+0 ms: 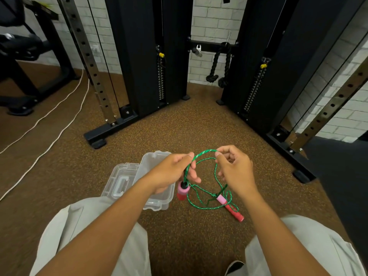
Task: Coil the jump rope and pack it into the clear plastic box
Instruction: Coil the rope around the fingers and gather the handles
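Arching btwn both hands, the green braided jump rope [205,152] is pinched by the left hand [172,172], fingers curled round the cord above one pink-and-red handle [182,191], and by the right hand [234,168] w/ thumb and forefinger. The other handle [231,208] lies on speckled brown rubber floor [179,126]. The clear plastic box [157,202] sits open under the left wrist, beside its lid [119,180]. Black gym rack [139,56], white brick wall [211,18] behind.

A green braided jump rope [205,154] with pink-and-red handles is seen partly looped just right of the clear plastic box [157,202]. One handle [183,191] is raised, touching the box's right edge; the other handle [231,208] is laid on the floor further right, with loose loops draped over it. The box is left open on the floor, its hinged lid [121,180] folded out to its left.
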